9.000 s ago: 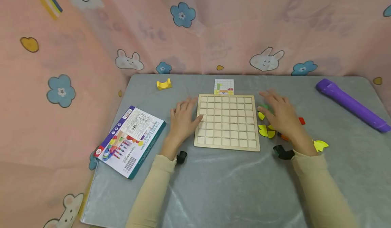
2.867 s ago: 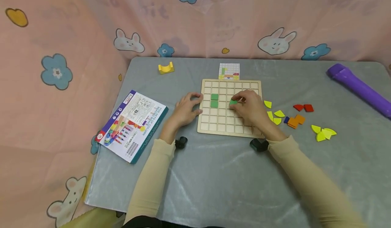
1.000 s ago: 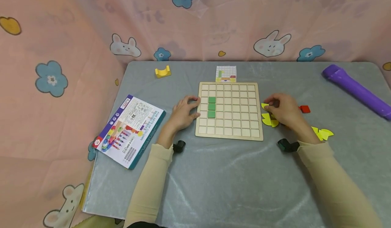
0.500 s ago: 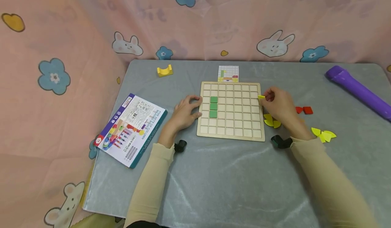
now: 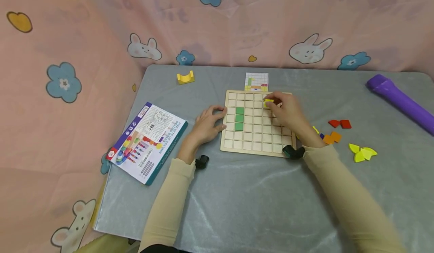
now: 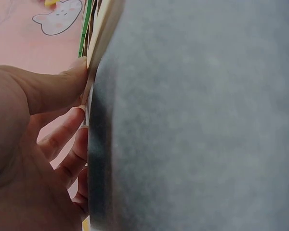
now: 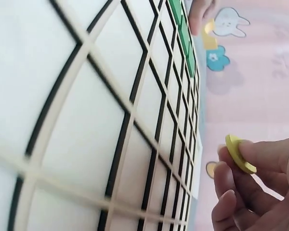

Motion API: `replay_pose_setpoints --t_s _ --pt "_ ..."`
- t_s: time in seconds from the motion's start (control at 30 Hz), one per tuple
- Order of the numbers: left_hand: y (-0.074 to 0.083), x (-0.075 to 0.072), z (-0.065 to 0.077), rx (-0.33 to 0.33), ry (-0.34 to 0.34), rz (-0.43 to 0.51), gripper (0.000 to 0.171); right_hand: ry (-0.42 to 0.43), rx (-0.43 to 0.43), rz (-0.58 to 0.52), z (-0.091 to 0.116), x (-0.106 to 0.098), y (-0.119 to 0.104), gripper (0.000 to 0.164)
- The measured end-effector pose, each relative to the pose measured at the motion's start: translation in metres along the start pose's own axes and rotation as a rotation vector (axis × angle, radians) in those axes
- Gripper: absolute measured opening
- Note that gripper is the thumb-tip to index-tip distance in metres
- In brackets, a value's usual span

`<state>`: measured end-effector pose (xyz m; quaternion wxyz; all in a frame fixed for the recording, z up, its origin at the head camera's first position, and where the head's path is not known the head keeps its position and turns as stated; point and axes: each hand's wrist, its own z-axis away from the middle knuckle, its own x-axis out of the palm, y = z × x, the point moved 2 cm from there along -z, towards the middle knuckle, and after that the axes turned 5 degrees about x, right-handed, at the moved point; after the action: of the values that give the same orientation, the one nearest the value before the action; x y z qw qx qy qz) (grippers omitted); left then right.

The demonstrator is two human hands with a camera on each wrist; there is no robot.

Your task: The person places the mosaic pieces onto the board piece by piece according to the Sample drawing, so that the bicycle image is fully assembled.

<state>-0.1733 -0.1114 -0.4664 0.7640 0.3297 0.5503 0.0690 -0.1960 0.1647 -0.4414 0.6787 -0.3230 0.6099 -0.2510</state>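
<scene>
A wooden grid board (image 5: 252, 153) lies on the grey-covered table, with three green square tiles (image 5: 239, 118) stacked in one column near its left side. My left hand (image 5: 206, 124) rests thumb and fingertips against the board's left edge, fingers loosely bent, as the left wrist view also shows. Above the board's upper right cells, my right hand (image 5: 288, 111) pinches a small yellow tile (image 7: 241, 156) between thumb and index finger. That tile is thin with a curved side in the right wrist view. My right hand hides some right-hand cells.
Behind the board lies a printed pattern card (image 5: 256, 82). To the right are red tiles (image 5: 345, 124), orange tiles (image 5: 335, 136) and yellow tiles (image 5: 362, 154). A purple tube (image 5: 400, 102) lies far right, a box (image 5: 147, 143) left, a yellow arch block (image 5: 185, 78) back left.
Three green tiles have come onto the board since the earliest frame. My right hand has picked up a yellow tile beside the board and carried it left over the grid. My left hand stays.
</scene>
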Motion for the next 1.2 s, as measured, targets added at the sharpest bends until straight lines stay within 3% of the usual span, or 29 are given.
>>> replay_pose_setpoints --t_s 0.2,0.57,1.2 --pt "0.0 0.0 0.0 -0.001 0.006 0.009 0.062 -0.078 -0.018 -0.029 -0.008 0.017 -0.007 0.031" --pt "0.0 0.0 0.0 0.002 0.008 0.006 0.062 -0.04 -0.001 -0.056 -0.017 0.039 -0.011 0.012" --pt "-0.001 0.0 0.001 0.009 0.011 0.012 0.062 -0.102 0.146 0.088 -0.023 0.045 -0.022 0.013"
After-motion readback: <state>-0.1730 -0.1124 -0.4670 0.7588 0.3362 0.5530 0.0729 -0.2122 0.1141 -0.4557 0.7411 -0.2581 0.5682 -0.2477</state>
